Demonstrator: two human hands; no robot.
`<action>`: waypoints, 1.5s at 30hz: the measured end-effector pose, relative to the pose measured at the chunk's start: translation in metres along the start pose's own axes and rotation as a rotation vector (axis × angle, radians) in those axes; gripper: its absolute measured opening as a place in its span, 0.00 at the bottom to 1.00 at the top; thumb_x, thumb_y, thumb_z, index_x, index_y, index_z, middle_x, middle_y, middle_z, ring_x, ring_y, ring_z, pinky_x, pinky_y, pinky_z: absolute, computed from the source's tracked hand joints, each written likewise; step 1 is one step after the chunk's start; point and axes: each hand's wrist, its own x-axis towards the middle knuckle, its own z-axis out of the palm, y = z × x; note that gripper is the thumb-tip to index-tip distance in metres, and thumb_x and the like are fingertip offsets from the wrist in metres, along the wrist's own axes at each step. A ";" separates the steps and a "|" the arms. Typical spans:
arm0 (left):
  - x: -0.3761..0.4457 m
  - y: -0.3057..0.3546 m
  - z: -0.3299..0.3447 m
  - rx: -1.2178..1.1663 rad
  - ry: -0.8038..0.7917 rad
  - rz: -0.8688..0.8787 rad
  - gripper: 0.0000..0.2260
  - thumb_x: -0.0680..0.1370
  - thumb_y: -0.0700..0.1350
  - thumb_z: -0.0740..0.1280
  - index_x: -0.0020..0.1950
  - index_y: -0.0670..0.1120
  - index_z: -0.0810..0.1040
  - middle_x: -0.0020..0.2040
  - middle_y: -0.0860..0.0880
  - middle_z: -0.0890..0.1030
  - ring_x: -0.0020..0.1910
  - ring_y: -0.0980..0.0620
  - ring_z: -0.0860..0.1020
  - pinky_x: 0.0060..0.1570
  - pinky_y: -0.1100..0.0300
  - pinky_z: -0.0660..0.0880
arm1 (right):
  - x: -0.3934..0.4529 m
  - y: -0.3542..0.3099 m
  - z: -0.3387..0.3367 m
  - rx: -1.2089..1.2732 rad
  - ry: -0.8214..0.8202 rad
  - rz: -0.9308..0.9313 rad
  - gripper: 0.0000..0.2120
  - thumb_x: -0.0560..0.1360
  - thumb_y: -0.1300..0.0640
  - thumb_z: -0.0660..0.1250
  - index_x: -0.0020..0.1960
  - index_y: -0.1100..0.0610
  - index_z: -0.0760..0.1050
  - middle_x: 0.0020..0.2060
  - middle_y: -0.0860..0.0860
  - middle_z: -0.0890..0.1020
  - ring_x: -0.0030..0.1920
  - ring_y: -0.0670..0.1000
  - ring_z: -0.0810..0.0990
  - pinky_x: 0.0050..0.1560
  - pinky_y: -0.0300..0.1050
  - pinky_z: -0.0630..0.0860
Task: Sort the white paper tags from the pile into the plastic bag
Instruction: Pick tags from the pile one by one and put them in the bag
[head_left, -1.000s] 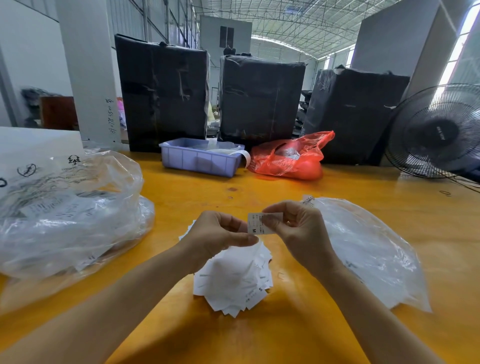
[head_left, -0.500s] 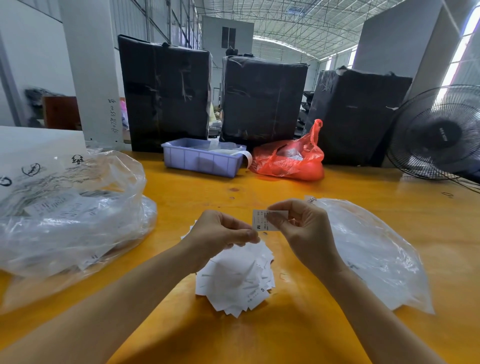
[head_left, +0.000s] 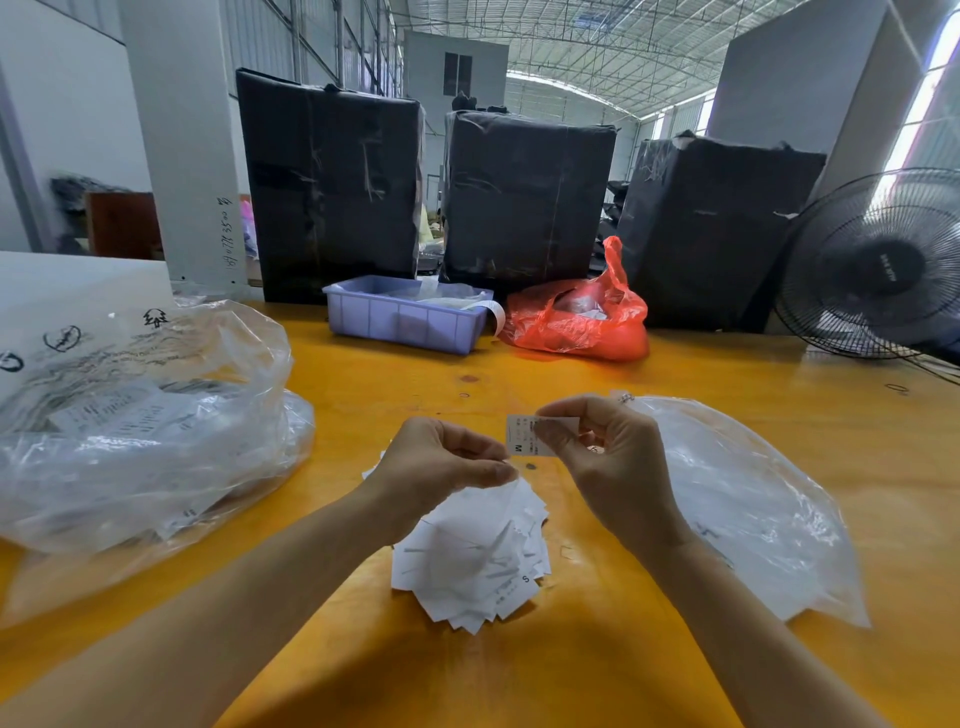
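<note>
White paper tags (head_left: 470, 558) lie piled on the yellow desk (head_left: 675, 374). The left hand (head_left: 436, 465) hovers over them with fingertips pinched together. The right hand (head_left: 608, 457) pinches one tag (head_left: 522, 436) marked M. The clear plastic bag (head_left: 743, 499) lies flat at right.

Bright daylight from right windows, sharp centre; wide-angle bending at edges

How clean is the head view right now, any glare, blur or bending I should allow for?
Head view: the tag in the right hand is sharp, its M readable; glare streaks the clear bag and the table; wide-angle bending tilts the black boxes; windows at upper right blow out; soft shadows lie under both arms.
</note>
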 end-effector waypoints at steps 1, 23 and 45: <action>0.000 0.000 0.000 0.002 0.000 0.003 0.10 0.65 0.34 0.77 0.45 0.38 0.83 0.39 0.46 0.85 0.35 0.57 0.82 0.37 0.69 0.77 | 0.000 0.001 0.000 -0.017 -0.011 -0.012 0.11 0.71 0.62 0.72 0.40 0.46 0.79 0.36 0.38 0.80 0.41 0.39 0.80 0.39 0.33 0.75; -0.003 0.004 0.001 -0.047 -0.001 0.031 0.09 0.66 0.32 0.76 0.43 0.41 0.81 0.37 0.49 0.85 0.35 0.56 0.83 0.35 0.69 0.76 | 0.000 0.001 -0.001 -0.014 -0.007 -0.012 0.11 0.71 0.62 0.73 0.41 0.46 0.78 0.38 0.39 0.81 0.43 0.42 0.81 0.41 0.38 0.78; -0.003 0.001 0.004 -0.078 -0.027 0.033 0.11 0.65 0.30 0.75 0.45 0.37 0.80 0.37 0.46 0.84 0.34 0.54 0.83 0.35 0.68 0.76 | -0.001 0.002 0.001 -0.073 0.017 -0.070 0.08 0.71 0.62 0.73 0.42 0.49 0.79 0.37 0.36 0.79 0.43 0.41 0.80 0.41 0.33 0.75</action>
